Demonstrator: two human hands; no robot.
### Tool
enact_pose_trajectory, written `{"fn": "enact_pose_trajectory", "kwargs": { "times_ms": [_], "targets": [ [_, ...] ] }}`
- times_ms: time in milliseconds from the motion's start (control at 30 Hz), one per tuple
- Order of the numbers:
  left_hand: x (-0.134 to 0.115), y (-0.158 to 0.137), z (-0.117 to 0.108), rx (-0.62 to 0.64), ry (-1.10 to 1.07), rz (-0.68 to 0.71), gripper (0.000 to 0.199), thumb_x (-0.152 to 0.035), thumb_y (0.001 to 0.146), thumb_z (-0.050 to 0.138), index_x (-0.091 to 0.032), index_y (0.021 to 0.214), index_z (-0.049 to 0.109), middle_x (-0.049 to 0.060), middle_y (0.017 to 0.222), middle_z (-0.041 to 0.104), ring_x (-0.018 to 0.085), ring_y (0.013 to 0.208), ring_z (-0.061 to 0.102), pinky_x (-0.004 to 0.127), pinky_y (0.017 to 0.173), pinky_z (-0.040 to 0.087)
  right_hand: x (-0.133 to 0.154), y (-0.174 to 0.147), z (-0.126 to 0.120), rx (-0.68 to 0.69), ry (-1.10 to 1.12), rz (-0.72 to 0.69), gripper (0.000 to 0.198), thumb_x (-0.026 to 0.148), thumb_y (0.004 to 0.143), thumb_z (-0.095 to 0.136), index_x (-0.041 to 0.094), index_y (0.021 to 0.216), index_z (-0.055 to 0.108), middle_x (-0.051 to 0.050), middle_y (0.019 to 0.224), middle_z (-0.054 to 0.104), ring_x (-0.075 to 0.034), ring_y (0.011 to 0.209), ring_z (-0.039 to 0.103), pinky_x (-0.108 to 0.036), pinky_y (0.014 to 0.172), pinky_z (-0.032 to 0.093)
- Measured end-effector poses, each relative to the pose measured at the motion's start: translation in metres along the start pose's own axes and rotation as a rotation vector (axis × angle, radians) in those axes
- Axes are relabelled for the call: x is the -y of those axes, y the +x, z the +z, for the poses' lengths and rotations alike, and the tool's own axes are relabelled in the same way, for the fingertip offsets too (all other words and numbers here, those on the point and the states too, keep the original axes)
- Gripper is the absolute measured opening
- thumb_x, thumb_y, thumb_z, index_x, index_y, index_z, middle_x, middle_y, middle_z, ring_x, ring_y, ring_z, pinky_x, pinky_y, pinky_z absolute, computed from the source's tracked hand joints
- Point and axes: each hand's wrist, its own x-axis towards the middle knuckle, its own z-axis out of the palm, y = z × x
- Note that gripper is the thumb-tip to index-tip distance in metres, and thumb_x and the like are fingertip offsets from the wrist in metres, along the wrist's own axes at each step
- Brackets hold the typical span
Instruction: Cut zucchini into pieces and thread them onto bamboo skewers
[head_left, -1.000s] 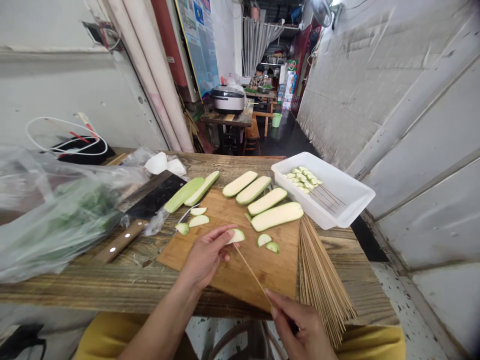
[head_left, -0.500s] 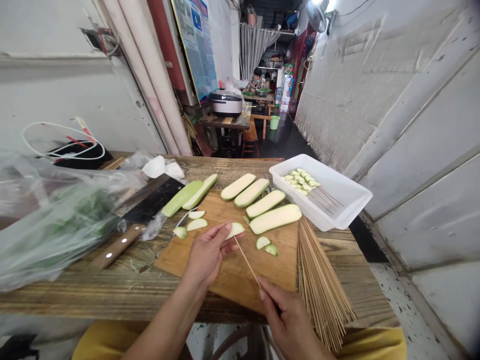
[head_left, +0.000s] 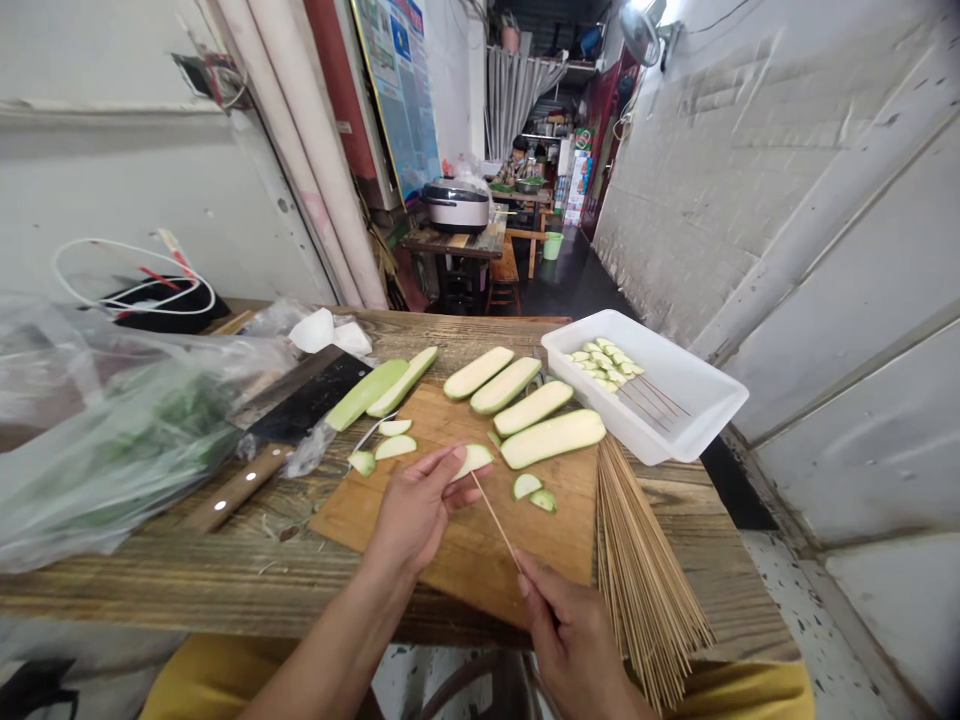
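Observation:
My left hand [head_left: 420, 500] pinches a pale zucchini slice [head_left: 474, 460] between thumb and fingers above the wooden cutting board [head_left: 457, 570]. A thin bamboo skewer [head_left: 496, 520] is held in my right hand [head_left: 566, 610], its tip at the lower edge of that slice; whether it has pierced the flesh I cannot tell. Half-round zucchini pieces [head_left: 395, 447] lie on the board's left side, and two more small pieces [head_left: 527, 486] are to the right. Long zucchini slabs [head_left: 551, 438] rest along the board's far edge. Two further zucchini lengths [head_left: 403, 382] lie at its upper left.
A white plastic tray [head_left: 697, 385] at the right holds skewered zucchini [head_left: 604, 362]. Loose bamboo skewers [head_left: 645, 570] fan out beside the board. On the left lie a cleaver [head_left: 300, 400] and a plastic bag of greens [head_left: 150, 440]. Farther back, a person [head_left: 517, 165] sits at another table.
The camera view has shifted very slightly. Both hands, the zucchini slice and the skewer keep nearly the same positions, with no visible change in grip.

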Motion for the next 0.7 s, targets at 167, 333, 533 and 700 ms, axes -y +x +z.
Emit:
{"fn": "enact_pose_trajectory", "kwargs": {
  "times_ms": [167,333,533,700],
  "targets": [
    [0.0014,0.0003,-0.0004,0.007,-0.002,-0.01,0.013,-0.012,0.075,0.062,-0.008,0.087,0.065,0.011,0.086,0.071,0.019,0.073,0.069,0.019,0.048,0.053,-0.0001,0.0008,0.0014,-0.007,-0.022,0.003,0.034,0.014,0.088,0.043,0.011,0.114,0.065,-0.012,0.09,0.074,-0.017,0.07,0.072,-0.022,0.072,0.055],
    [0.0034,-0.0005,0.0003,0.017,-0.008,-0.02,0.011,-0.011,0.077,0.059,-0.008,0.085,0.066,0.01,0.086,0.07,0.019,0.073,0.069,0.018,0.047,0.052,0.001,0.0003,0.0016,-0.014,-0.026,0.02,0.035,0.015,0.088,0.041,0.009,0.113,0.065,-0.014,0.09,0.074,-0.018,0.072,0.072,-0.022,0.071,0.055],
    [0.0069,-0.0017,0.0032,0.019,-0.005,-0.037,0.01,-0.01,0.077,0.059,-0.008,0.085,0.066,0.01,0.087,0.07,0.019,0.073,0.069,0.019,0.048,0.053,0.0008,-0.0012,0.0021,-0.006,-0.029,0.056,0.036,0.017,0.089,0.04,0.008,0.113,0.065,-0.01,0.078,0.074,-0.016,0.061,0.07,-0.023,0.069,0.056],
    [0.0064,-0.0025,0.0043,0.018,-0.008,-0.052,0.009,-0.01,0.076,0.06,-0.008,0.083,0.066,0.01,0.087,0.07,0.018,0.072,0.069,0.019,0.049,0.054,-0.0007,-0.0017,0.0037,-0.031,-0.049,0.053,0.035,0.018,0.089,0.041,0.009,0.112,0.066,-0.01,0.074,0.073,-0.017,0.057,0.069,-0.025,0.069,0.056]
  ]
}}
